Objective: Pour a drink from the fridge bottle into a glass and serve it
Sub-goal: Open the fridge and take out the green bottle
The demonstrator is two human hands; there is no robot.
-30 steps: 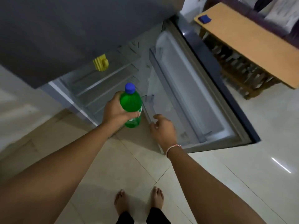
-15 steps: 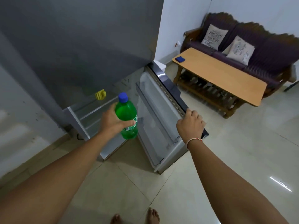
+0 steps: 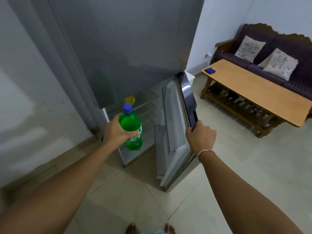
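Note:
My left hand (image 3: 116, 130) grips a green plastic bottle (image 3: 131, 122) with a blue cap, held upright in front of the open lower fridge compartment. My right hand (image 3: 200, 137) is closed on the dark outer edge of the lower fridge door (image 3: 185, 98), which stands partly open. The door's inner shelves (image 3: 168, 132) face the bottle. No glass is in view.
The tall grey fridge (image 3: 126, 48) fills the upper left. A small yellow object (image 3: 129, 99) sits on a shelf inside. At the right stands a wooden coffee table (image 3: 256, 92) with a blue item (image 3: 210, 70), and behind it a dark sofa (image 3: 236, 58) with two cushions. Pale tiled floor (image 3: 253, 166) lies below.
My right hand went from inside the door to its outer edge, and the door has swung further toward the fridge. The bottle stayed in my left hand as the view rose.

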